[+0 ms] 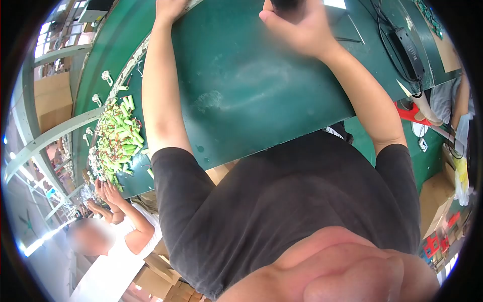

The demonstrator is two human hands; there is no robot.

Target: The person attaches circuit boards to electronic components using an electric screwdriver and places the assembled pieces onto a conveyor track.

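Note:
At the top edge, my left hand reaches over the far side of the green table mat. Its fingers are cut off by the frame, so I cannot see what they touch. My right hand is closed around a black, rounded object, with the thumb on its left side. Most of that object lies beyond the frame, and its kind does not show. A thin metal rod lies on the table to the right of this hand.
To the left lies a heap of short green pieces with small white parts around it. A co-worker's hands are beside the heap. A black power adapter with cables sits on the right. Cardboard boxes stand at lower right.

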